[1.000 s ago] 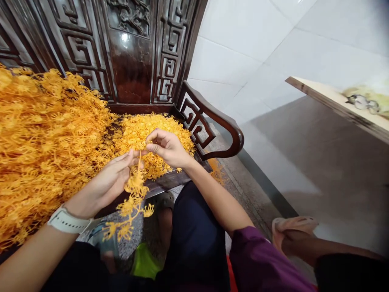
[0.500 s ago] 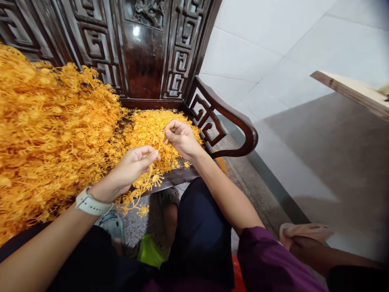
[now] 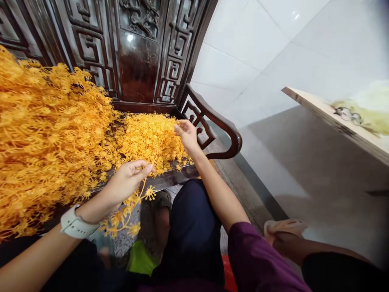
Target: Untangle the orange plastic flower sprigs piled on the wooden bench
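Observation:
My left hand is closed in a pinch on the stem of a yellow-orange artificial flower sprig, whose branching heads hang below the palm past the seat's front edge. My right hand is over the right edge of a low heap of small yellow-orange flower pieces; its thumb and forefinger look slightly apart, with nothing visible between them. Left of the heap rises a much bigger pile of similar sprigs. Both piles lie on a dark carved wooden bench.
The bench's curved armrest stands just right of my right hand. Further right is a wooden board with a pair of glasses on it. Another person's foot in a pale shoe is at lower right. A bright green object lies low between my legs.
My hands have separated: the right moved off the stem toward the heap's right side, while the left stayed closed on the sprig, slightly lower. The view has shifted a little right.

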A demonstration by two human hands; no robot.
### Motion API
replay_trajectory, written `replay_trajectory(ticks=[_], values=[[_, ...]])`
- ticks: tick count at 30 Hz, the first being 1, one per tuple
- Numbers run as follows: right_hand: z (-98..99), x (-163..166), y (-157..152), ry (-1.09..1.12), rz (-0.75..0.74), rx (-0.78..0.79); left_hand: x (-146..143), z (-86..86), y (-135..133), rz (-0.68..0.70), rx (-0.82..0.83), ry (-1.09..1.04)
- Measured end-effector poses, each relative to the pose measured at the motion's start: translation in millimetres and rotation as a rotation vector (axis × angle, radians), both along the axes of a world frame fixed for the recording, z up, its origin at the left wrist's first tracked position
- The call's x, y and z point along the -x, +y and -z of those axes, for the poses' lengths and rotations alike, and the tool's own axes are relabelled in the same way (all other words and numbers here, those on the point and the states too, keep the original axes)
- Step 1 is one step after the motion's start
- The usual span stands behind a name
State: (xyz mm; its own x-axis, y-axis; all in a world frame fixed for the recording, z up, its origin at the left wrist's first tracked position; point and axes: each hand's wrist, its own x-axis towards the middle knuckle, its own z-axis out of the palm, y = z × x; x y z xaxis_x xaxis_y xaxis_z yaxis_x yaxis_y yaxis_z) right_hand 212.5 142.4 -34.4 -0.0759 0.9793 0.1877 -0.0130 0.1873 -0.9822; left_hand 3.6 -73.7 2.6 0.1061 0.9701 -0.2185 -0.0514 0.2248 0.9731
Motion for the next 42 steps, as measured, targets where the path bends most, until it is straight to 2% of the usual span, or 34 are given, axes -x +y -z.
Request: replay_trajectory(ticks=[5, 12, 16, 18, 22, 24, 27, 29, 32, 35, 38, 42], values=[[2.6, 2, 10, -0.213, -0.074, -0.168, 7, -8.5, 4, -0.048, 0.036, -0.053], [7.3, -4, 20, -0.310, -0.059, -0.202, 12, -6.4, 14, -0.134, -0.024, -0.025], [-8.4, 0, 2, -0.333, -0.024, -0.290, 15, -4.8, 19, -0.203, -0.069, 0.001], [-22.1, 8, -17, -0.285, -0.154, -0.252, 16, -7.6, 23, -0.244, -0.071, -0.013], [-43.6, 31, -64, -0.198, -0.736, -0.070, 19, -14.8, 32, -0.361, -0.139, -0.078], [-47.6, 42, -80, -0.158, -0.821, -0.087, 19, -15.2, 37, -0.386, -0.168, -0.128], [-46.1, 49, -86, -0.097, -0.783, -0.113, 19, -11.4, 42, -0.387, -0.160, -0.169], [-43.4, 48, -82, -0.059, -0.744, -0.074, 18, -8.8, 42, -0.361, -0.119, -0.156], [-42.3, 45, -73, 0.003, -0.692, -0.028, 16, -7.7, 39, -0.290, -0.044, -0.101], [-44.5, 43, -70, 0.083, -0.629, -0.070, 13, -7.7, 36, -0.168, -0.004, -0.060], [-46.7, 42, -72, 0.126, -0.647, -0.032, 9, -5.3, 35, -0.057, 0.048, -0.048], [-48.8, 40, -77, 0.153, -0.689, 0.077, 4, -2.7, 36, -0.079, 0.026, -0.129]])
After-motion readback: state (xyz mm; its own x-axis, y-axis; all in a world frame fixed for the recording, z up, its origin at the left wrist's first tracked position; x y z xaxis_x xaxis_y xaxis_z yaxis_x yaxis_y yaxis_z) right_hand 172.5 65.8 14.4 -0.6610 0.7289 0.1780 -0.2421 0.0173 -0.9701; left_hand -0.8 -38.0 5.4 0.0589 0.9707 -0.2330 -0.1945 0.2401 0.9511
